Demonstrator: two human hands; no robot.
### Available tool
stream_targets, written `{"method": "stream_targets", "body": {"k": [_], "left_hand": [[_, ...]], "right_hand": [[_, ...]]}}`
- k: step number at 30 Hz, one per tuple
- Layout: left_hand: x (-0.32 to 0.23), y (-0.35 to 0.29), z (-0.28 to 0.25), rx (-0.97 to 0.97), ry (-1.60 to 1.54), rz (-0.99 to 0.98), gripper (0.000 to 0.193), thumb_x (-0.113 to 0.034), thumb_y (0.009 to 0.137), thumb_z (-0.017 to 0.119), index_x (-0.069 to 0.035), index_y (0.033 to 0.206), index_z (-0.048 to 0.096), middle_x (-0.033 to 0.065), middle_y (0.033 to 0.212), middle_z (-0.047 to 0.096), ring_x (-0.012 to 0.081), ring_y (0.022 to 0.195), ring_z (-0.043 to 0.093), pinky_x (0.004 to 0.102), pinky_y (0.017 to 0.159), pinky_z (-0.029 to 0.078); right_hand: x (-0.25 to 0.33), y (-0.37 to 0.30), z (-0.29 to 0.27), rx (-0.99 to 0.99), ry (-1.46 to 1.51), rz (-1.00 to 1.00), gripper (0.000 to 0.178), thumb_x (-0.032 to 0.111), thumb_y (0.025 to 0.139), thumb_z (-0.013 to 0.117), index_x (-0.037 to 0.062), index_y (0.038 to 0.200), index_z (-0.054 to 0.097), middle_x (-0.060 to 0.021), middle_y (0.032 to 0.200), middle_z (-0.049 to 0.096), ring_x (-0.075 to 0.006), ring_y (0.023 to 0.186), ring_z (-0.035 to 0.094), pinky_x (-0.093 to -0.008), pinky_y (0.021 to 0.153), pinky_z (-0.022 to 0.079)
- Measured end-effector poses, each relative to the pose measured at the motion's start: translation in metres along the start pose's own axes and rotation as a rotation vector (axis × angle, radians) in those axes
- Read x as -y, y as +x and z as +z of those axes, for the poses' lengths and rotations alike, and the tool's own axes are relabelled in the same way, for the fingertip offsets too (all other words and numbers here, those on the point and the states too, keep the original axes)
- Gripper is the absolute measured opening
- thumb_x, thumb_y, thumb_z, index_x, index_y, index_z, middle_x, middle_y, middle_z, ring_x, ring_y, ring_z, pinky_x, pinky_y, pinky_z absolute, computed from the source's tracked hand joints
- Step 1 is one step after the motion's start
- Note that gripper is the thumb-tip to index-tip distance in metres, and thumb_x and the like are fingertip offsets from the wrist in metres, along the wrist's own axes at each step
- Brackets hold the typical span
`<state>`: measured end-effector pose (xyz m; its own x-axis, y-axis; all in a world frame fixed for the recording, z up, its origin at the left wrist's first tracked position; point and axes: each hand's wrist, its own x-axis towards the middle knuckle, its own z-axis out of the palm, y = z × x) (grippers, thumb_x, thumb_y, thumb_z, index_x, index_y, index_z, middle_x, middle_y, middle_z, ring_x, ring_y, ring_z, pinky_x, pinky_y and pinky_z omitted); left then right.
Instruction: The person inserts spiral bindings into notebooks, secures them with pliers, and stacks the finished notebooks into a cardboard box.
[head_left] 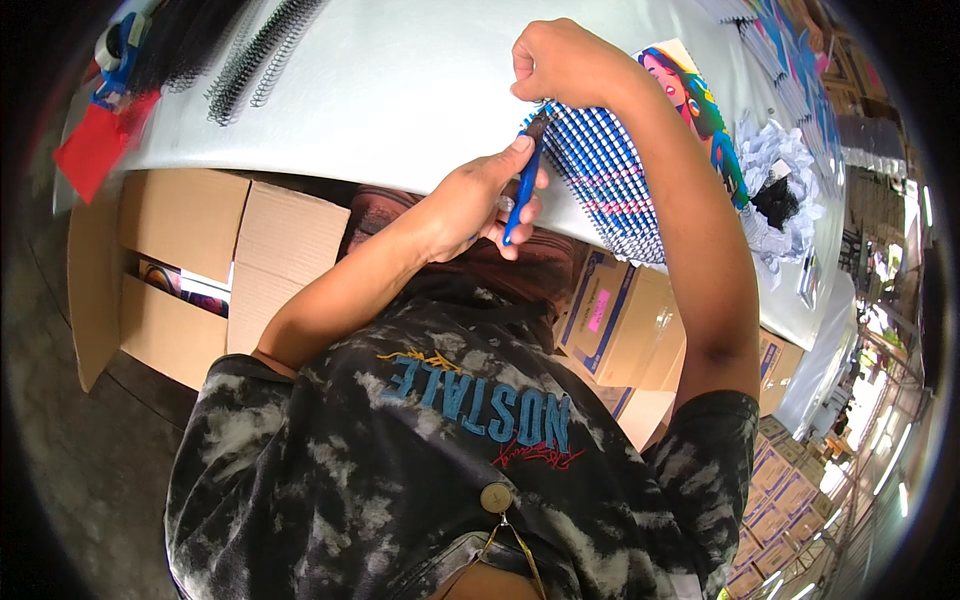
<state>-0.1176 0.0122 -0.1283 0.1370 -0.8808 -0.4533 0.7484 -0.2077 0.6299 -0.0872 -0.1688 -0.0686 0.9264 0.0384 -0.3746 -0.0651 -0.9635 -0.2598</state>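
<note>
My left hand [490, 200] is wrapped round a pair of pliers [522, 195] with blue handles and dark jaws. The jaws touch the near-left corner of a stack of spiral-bound notebooks [605, 175], whose blue, white and pink coiled edges face me. Above that corner, my right hand [560, 62] is closed with its fingers curled down. What it grips, if anything, is hidden. A colourful illustrated cover [685, 90] shows behind my right forearm.
Loose black spiral coils [262, 65] lie at the far left of the white table [400, 90], near a red piece [105, 145] and a blue tool [122, 45]. Crumpled pale plastic [790, 180] sits at the right. Cardboard boxes [285, 235] stand below the table edge.
</note>
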Motion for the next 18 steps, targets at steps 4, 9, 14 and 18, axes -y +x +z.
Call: {"method": "stream_targets", "body": {"k": [4,9,14,18], "left_hand": [[-0.005,0.005,0.009,0.036,-0.044,0.011,0.054,-0.053,0.096,0.026,-0.005,0.105,0.049,0.0083,0.077,0.056,0.0207,0.067,0.061,0.0344,0.058,0.053],[-0.007,0.005,0.003,0.032,-0.013,0.018,0.053,-0.052,0.096,0.027,-0.004,0.104,0.049,0.0069,0.072,0.051,0.0187,0.059,0.055,0.0326,0.054,0.052],[-0.011,-0.004,0.014,-0.003,0.034,0.031,0.056,-0.053,0.095,0.027,-0.003,0.105,0.049,0.0099,0.075,0.055,0.0217,0.067,0.061,0.0317,0.058,0.055],[-0.014,0.006,0.015,0.012,-0.04,0.044,0.056,-0.053,0.095,0.027,-0.002,0.103,0.049,0.0094,0.073,0.053,0.0201,0.062,0.059,0.0306,0.052,0.053]], "right_hand": [[0.0,0.0,-0.002,0.008,0.031,-0.018,0.022,0.017,0.067,0.07,-0.0016,0.078,0.065,-0.0179,0.072,0.064,-0.0269,0.067,0.063,-0.0347,0.064,0.049],[-0.007,0.003,0.0,-0.014,0.083,-0.011,0.023,0.018,0.067,0.068,-0.0017,0.078,0.067,-0.0208,0.072,0.064,-0.0307,0.068,0.063,-0.0359,0.066,0.05],[-0.01,0.007,0.001,-0.002,0.092,-0.016,0.022,0.017,0.066,0.067,-0.0021,0.076,0.067,-0.0226,0.073,0.064,-0.0341,0.069,0.063,-0.0379,0.067,0.051],[-0.004,0.004,-0.004,0.007,0.13,0.033,0.022,0.017,0.066,0.067,-0.0016,0.076,0.067,-0.0216,0.073,0.064,-0.033,0.068,0.063,-0.0373,0.066,0.051]]}}
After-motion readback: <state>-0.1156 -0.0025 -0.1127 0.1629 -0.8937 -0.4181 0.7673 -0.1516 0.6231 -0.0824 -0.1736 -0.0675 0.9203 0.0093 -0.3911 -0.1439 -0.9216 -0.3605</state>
